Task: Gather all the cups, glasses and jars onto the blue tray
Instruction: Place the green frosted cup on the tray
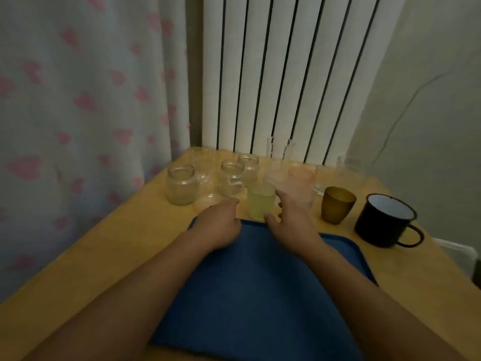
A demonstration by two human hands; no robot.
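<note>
Head view of a wooden surface (109, 259) with the blue tray (255, 295) lying at its near edge. Both forearms cross the tray toward a pale yellow-green glass (261, 201) that stands on the surface just beyond the tray's far rim. The right hand (291, 220) has its fingers spread and loosely curved beside this glass, thumb near its base; whether they touch it cannot be told. The left hand (221, 225) hangs above the tray's far left corner, fingers curled under with the index finger stretched toward the clear jars, holding nothing.

Progress: the tray bears no vessel, so by this view nothing is gathered yet. Left to move, all along the far edge of the surface: a wide clear jar (181, 185) toward the far left corner, two smaller clear jars (231, 181) (248, 166) behind it, a pinkish tumbler (299, 186), tall clear glasses (279, 152) at the back, an amber cup (337, 208) and a dark enamel mug (385, 220) toward the right edge. Further clear glassware among these is too blurred to count.
</note>
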